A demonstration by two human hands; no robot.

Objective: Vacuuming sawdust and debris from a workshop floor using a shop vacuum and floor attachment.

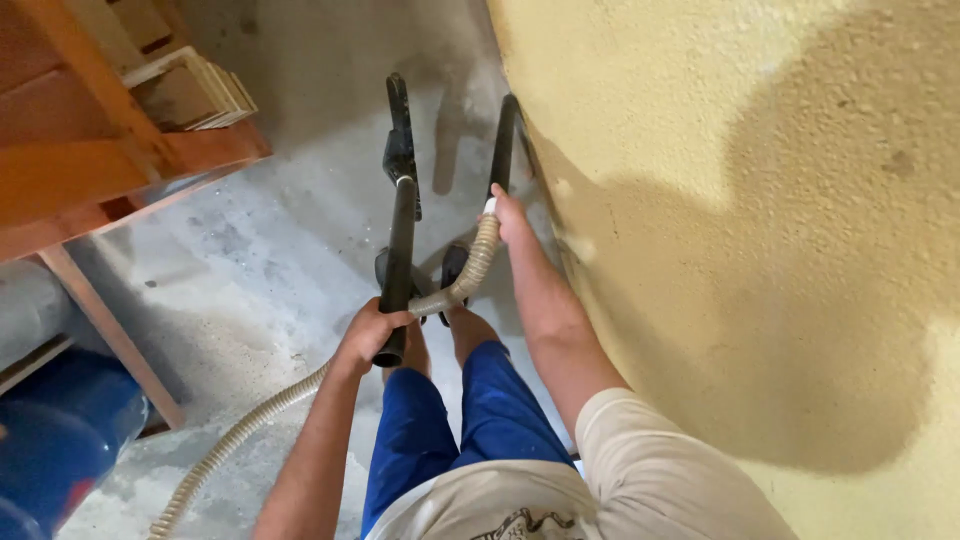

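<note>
Head view, looking down past my blue trousers: my left hand (368,330) is wrapped around the upper end of a black rigid plastic tube (401,250) fitted with a floor nozzle (399,150), while my right hand (510,215) is closed on the white cuff where a ribbed beige flexible hose (470,270) meets a second black tube (503,145) close to the yellow plastered wall (760,250). The tubes look light and stiff (smooth, so perhaps slippery), best gripped near their ends; the hose looks soft, trailing over the dusty grey concrete floor (260,260).
</note>
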